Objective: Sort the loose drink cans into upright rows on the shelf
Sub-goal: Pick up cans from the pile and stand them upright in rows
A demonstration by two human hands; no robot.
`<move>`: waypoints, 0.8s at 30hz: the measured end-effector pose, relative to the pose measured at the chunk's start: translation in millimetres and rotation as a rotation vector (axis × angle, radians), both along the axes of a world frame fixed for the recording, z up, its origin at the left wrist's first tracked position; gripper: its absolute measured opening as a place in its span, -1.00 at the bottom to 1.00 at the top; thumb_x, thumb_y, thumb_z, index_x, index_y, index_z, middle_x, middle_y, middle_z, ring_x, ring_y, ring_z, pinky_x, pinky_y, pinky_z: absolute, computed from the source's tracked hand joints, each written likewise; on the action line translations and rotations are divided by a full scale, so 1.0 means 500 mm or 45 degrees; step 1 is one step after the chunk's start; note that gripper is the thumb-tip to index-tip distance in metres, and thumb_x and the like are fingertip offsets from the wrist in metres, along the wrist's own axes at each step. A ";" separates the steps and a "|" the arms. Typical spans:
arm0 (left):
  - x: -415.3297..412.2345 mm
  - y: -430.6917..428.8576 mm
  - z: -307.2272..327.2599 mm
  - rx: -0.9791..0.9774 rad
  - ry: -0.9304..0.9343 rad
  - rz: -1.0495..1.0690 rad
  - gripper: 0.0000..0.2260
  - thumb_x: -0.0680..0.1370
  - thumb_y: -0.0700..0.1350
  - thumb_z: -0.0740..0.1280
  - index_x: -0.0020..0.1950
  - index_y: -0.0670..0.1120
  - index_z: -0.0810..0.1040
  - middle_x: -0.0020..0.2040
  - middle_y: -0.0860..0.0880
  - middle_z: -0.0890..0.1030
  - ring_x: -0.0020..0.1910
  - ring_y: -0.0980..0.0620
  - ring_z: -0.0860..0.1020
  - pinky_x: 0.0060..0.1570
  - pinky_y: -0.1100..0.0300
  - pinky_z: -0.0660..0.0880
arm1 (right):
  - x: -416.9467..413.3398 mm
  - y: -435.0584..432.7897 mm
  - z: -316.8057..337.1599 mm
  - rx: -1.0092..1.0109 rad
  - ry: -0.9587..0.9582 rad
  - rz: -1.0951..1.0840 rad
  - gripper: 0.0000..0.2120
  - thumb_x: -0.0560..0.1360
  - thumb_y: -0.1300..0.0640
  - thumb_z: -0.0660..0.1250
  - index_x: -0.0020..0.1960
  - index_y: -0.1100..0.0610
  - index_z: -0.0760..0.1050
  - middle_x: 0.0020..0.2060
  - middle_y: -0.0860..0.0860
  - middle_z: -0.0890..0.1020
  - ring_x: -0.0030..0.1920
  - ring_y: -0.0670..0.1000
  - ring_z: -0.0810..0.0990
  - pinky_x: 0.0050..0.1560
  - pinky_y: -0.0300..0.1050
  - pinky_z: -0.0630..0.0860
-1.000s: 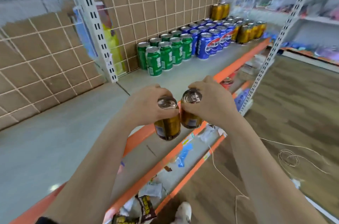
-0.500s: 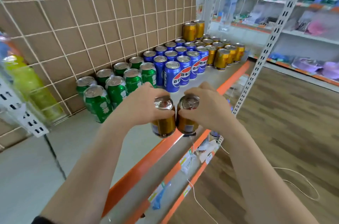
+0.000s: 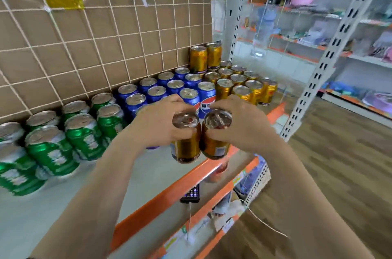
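Head view: my left hand [image 3: 159, 127] is wrapped round the top part of the left gold can [image 3: 186, 146], and my right hand [image 3: 241, 127] holds the right gold can [image 3: 214, 144] the same way. Each grip is closed on a can just under its rim. Both cans hang roughly upright, pressed side by side above the orange front edge of the shelf [image 3: 148, 176], and neither is set down yet.

Behind them stand the green cans [image 3: 53, 148], the blue cans [image 3: 169, 89] and, farthest right, the gold rows [image 3: 239, 86], where I judge these two belong.

I expect the cans to be stiff along their height but thin-walled, so a hard squeeze could dent them. Their lacquered sides look smooth and may slip. I cannot tell whether they are full. Held this high, the bottoms can swing, so a grip round the mid-body would be steadier. I would keep my fingers off the side that meets the neighbouring cans, because the rows stand close and could be knocked.
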State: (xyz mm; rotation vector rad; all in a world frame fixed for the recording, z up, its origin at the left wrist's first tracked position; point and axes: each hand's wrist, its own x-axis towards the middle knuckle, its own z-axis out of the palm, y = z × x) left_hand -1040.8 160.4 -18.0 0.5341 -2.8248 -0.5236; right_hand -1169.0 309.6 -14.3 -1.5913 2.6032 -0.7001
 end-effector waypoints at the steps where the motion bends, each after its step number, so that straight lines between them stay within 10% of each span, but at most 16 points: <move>1: -0.034 0.006 0.002 0.021 0.015 0.022 -0.43 0.25 0.28 0.27 0.24 0.18 0.48 0.08 0.18 0.38 0.10 0.13 0.45 0.04 0.13 0.43 | -0.046 0.000 0.004 0.007 0.003 0.053 -0.50 0.30 -0.19 0.41 0.22 -0.14 0.47 0.06 -0.13 0.51 0.04 -0.10 0.45 -0.03 -0.13 0.43; 24: -0.441 -0.084 0.079 -0.169 -0.025 0.203 -0.41 0.36 0.35 0.20 0.34 0.18 0.41 0.22 0.11 0.44 -0.01 0.12 0.43 -0.02 0.14 0.41 | -0.538 -0.110 0.057 -0.207 -0.432 0.427 -0.56 0.32 0.15 0.44 0.19 -0.03 0.53 0.01 -0.17 0.59 -0.03 -0.26 0.53 -0.12 -0.54 0.38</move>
